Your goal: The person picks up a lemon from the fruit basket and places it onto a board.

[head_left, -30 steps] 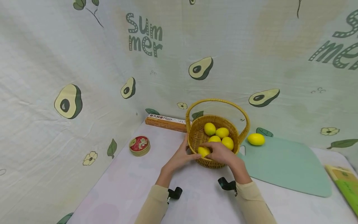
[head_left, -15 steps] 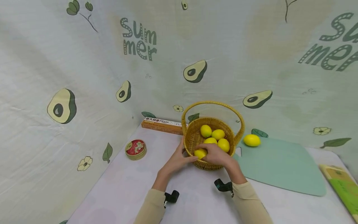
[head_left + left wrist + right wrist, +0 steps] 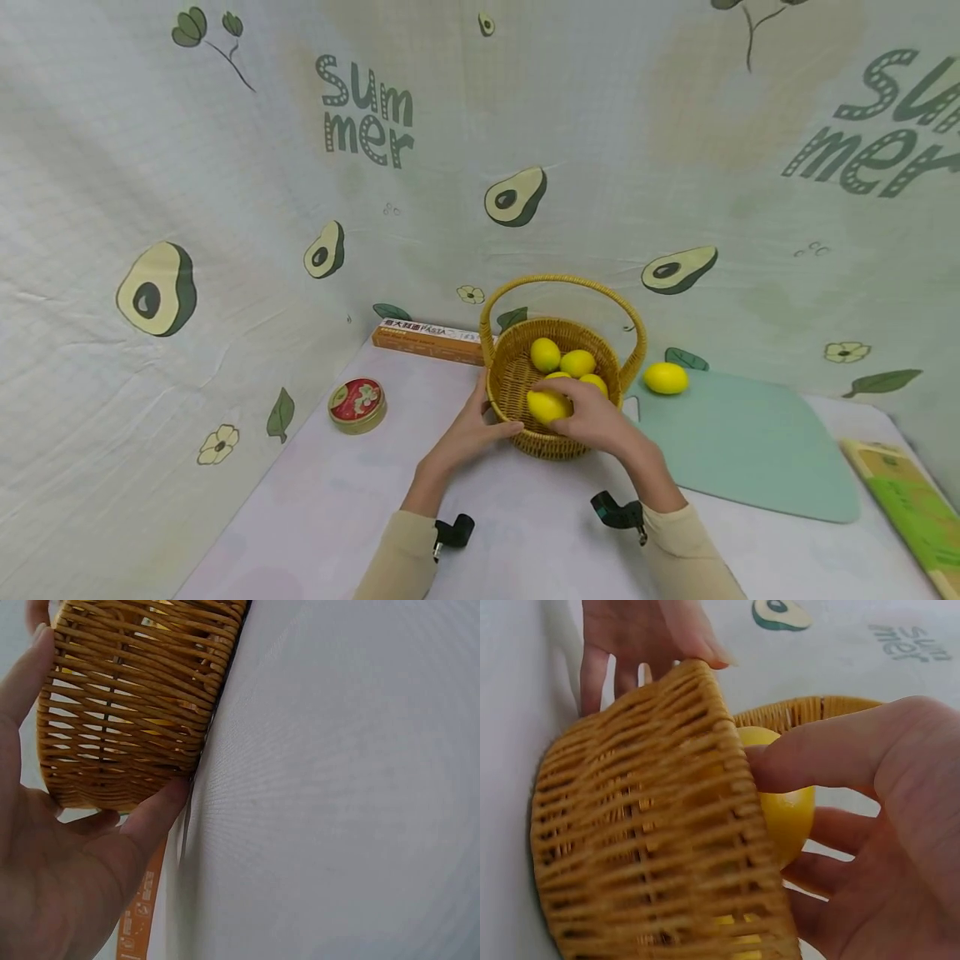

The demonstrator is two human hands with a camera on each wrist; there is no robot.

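Observation:
A wicker basket point(image 3: 553, 448) with a tall handle holds several lemons point(image 3: 545, 355). My right hand point(image 3: 600, 419) pinches one lemon point(image 3: 548, 407) at the basket's front rim, thumb on the near side and fingers behind it; the right wrist view shows this lemon point(image 3: 789, 817) partly above the rim. Against the basket's left side rests my left hand point(image 3: 467, 432), its thumb at the front rim. In the left wrist view the fingers of that hand point(image 3: 75, 862) spread around the woven wall point(image 3: 127, 712). Its far fingers are partly hidden.
Behind the basket's left side lies a pasta box point(image 3: 427, 343). A round red and gold tin point(image 3: 357, 406) stands to the left. On the right, a green board point(image 3: 750, 442) has a lemon point(image 3: 666, 378) at its back left corner, with a green and yellow packet point(image 3: 903, 504) beyond.
My right hand has lifted its lemon slightly and moved a little right relative to the basket. The left hand keeps its place at the basket. The head view has shifted slightly.

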